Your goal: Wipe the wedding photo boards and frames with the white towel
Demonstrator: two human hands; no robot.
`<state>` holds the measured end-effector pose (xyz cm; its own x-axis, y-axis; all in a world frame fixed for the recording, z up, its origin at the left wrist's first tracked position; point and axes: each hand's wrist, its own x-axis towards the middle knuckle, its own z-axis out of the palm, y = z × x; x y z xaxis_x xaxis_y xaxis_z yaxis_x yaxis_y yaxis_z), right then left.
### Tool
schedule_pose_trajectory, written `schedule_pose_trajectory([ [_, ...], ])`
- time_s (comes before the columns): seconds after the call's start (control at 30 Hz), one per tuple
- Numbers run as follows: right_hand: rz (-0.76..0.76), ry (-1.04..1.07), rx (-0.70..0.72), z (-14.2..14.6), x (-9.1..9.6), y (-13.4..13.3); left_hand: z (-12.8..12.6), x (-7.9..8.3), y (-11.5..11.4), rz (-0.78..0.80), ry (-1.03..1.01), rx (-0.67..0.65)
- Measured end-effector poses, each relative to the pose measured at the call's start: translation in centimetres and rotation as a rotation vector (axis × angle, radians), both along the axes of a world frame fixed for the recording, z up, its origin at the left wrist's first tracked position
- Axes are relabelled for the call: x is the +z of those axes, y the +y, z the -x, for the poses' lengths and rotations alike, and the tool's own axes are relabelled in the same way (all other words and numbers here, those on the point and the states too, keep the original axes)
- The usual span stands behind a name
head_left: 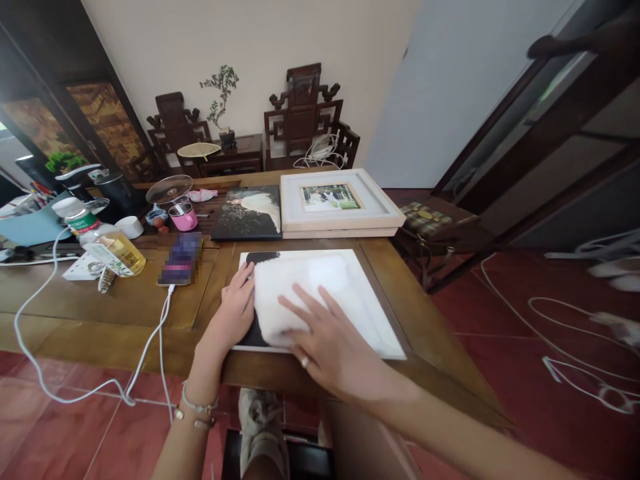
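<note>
A flat panel [377, 327] with a glossy white and black surface lies on the wooden table near its front edge. Spread over its left half is a fluffy white cloth [275, 283]. My right hand [325, 343], with a ring on one finger, rests on the cloth with its fingers stretched out and apart. Along the panel's left edge my left hand [237, 303] lies with its fingers extended, touching the panel beside the cloth. The cloth and my right hand hide part of the panel's picture.
Behind the panel lie a dark photo panel [247, 212] and a pale wooden picture frame [343, 227]. To the left are a phone [181, 260] on a white cable, a tilted bottle [117, 248], a pink cup [183, 217] and a power strip [83, 268]. Carved chairs [303, 110] stand by the wall.
</note>
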<state>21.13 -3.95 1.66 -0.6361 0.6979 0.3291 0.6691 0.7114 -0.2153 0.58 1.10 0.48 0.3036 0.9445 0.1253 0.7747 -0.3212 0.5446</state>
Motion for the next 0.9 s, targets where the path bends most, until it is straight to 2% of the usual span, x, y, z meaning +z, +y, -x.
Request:
schedule_pose_trajectory([
  [0.1, -0.049, 0.076, 0.055, -1.8, -0.4, -3.3, -0.1, 0.0, 0.0, -0.005, -0.008, 0.013],
  [0.2, -0.082, 0.092, -0.014, -4.6, -0.6, -4.1, -0.1, -0.3, 0.0, -0.032, -0.021, 0.021],
  [0.27, -0.121, 0.070, -0.097, -6.3, -0.6, -3.2, -0.1, -0.5, 0.1, -0.043, -0.027, 0.016],
  [0.37, -0.140, -0.018, -0.221, -7.3, -0.5, -0.2, 0.0, -0.8, 0.2, -0.053, -0.036, 0.010],
  [0.43, -0.079, -0.072, -0.306, -6.6, -0.1, 2.0, 0.0, -1.0, 0.3, -0.066, -0.048, 0.011],
  [0.53, 0.040, -0.107, -0.370, -3.5, 0.8, 4.3, -0.1, -0.9, 0.2, -0.074, -0.086, 0.028],
  [0.63, 0.067, -0.097, -0.303, 0.2, 1.5, 4.2, -0.2, -0.3, 0.0, -0.113, -0.198, 0.041],
  [0.73, 0.067, -0.076, -0.112, 2.4, 1.4, 2.3, -0.4, 0.7, -0.4, -0.173, -0.359, 0.070],
  [0.83, 0.073, -0.013, 0.090, 2.2, 1.1, -0.5, -0.5, 1.2, -0.6, -0.178, -0.422, 0.119],
  [0.9, 0.068, 0.039, 0.132, 0.9, 0.9, -2.3, -0.6, 1.2, -0.6, -0.172, -0.383, 0.109],
])
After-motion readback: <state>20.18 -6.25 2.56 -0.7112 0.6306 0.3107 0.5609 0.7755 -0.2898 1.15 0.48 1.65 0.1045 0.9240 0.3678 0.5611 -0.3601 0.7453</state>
